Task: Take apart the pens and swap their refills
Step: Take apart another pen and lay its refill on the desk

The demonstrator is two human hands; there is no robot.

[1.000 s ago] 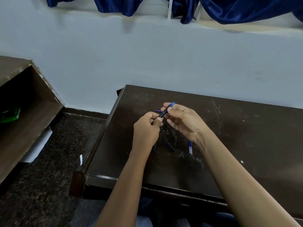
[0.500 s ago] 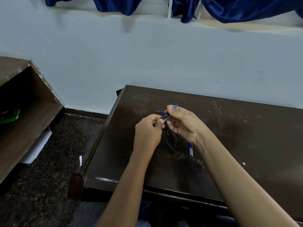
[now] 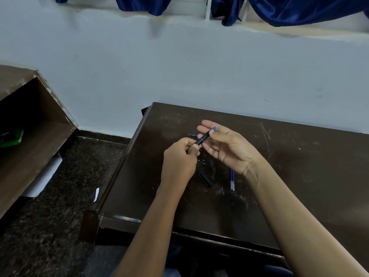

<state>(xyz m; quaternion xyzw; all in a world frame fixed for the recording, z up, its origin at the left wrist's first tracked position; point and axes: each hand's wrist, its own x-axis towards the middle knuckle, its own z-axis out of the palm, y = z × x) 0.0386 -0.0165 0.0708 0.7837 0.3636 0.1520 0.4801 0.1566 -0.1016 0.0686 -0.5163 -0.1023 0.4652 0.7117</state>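
Observation:
I hold a black pen (image 3: 203, 138) with a blue tip above the dark wooden desk (image 3: 299, 176). My left hand (image 3: 179, 158) is closed around its lower barrel. My right hand (image 3: 225, 144) has thumb and a finger on the blue tip end, its other fingers spread. A black cap (image 3: 205, 179) lies on the desk below my hands. Two blue-and-clear refills (image 3: 232, 179) lie side by side under my right wrist. Another blue pen part (image 3: 192, 135) lies on the desk behind my fingers, mostly hidden.
The desk stands against a pale wall (image 3: 199, 66), its left edge (image 3: 123, 166) close to my left arm. A brown open shelf (image 3: 30, 126) is at the left over a speckled floor (image 3: 60, 226). Blue curtains (image 3: 299, 9) hang above.
My right hand has spread its fingers and slid up toward the pen's blue tip. The pen has tilted slightly and more of its barrel shows. My left hand stays closed on it.

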